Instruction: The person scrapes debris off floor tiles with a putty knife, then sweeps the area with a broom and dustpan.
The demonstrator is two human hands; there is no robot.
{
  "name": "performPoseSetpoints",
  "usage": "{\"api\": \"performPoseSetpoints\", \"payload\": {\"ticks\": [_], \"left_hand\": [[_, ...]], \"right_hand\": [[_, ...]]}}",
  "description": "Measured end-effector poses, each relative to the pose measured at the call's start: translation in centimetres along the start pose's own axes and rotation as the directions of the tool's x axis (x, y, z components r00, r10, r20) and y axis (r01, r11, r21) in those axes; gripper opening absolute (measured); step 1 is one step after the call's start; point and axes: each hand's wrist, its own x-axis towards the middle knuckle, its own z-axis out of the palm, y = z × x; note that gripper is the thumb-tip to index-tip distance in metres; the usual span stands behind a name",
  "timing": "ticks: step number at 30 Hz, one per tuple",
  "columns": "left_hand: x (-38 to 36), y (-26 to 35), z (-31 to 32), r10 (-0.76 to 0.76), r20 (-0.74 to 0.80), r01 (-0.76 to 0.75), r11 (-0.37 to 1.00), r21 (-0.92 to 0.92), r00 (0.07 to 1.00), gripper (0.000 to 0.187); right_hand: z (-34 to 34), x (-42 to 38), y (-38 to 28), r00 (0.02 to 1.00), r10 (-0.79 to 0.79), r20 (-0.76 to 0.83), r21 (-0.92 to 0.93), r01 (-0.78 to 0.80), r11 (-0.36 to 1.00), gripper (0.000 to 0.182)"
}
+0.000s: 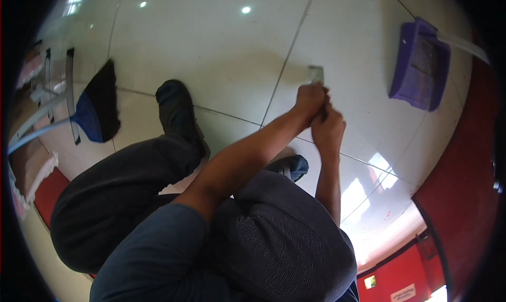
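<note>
Knee [295, 239], left hand [310, 98] and right hand [328, 128] on scraper [316, 73], dustpan [404, 65], contents unclear

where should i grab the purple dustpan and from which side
Probably by its slim, pale handle, reaching down from the right side of the picture and wrapping the fingers around it. It runs from the upper right of the dustpan toward the picture's right edge, away from the open tray. The pan itself is broad, so it looks harder to close around.

In this room, a single head-worn camera looks forward and steeply down, close above the wearer's knees [295, 223], onto tiled floor [211, 38].
</note>
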Motion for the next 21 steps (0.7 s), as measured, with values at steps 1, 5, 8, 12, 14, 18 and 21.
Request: {"api": "performPoseSetpoints", "payload": {"ticks": [1, 5, 8, 12, 14, 18, 21], "left_hand": [[-0.2, 0.3, 0.0, 0.032, -0.016, -0.032, 0.998, -0.055, 0.999, 0.025], [-5.5, -0.6, -4.3, -0.042, -0.129, 0.010, 0.970, -0.242, 0.991, 0.022], [-7.6, -0.2, -9.6, -0.129, -0.333, -0.032, 0.899, -0.437, 0.934, 0.027], [-5.3, 6.8, -14.4, 0.183, -0.336, -0.314, 0.864, -0.394, 0.924, 0.027], [-6.5, 6.0, -14.1, 0.013, -0.292, -0.150, 0.879, -0.453, 0.956, 0.031], [-7.5, 3.6, -14.4, -0.175, -0.237, 0.010, 0.823, -0.568, 0.956, 0.030], [-6.3, 9.5, -15.8, 0.123, -0.387, -0.144, 0.989, -0.025, 0.914, 0.031]], "right_hand": [[-0.2, 0.1, -1.0, 0.999, -0.047, 0.003, -0.039, 0.047, 0.998, 0.031], [1.3, -4.3, -2.1, 0.971, -0.154, 0.180, -0.098, 0.174, 0.980, 0.036], [5.0, -5.6, -5.2, 0.895, -0.184, 0.406, -0.062, 0.228, 0.972, 0.035], [8.0, 0.0, -13.3, 0.771, -0.094, 0.629, -0.177, 0.261, 0.949, 0.041], [8.0, -1.2, -12.3, 0.800, -0.221, 0.558, -0.162, 0.366, 0.916, 0.043], [7.8, -3.1, -12.3, 0.754, 0.040, 0.656, -0.381, 0.286, 0.879, 0.048], [10.6, 0.4, -14.4, 0.781, -0.183, 0.597, -0.228, 0.384, 0.895, 0.042]]}}
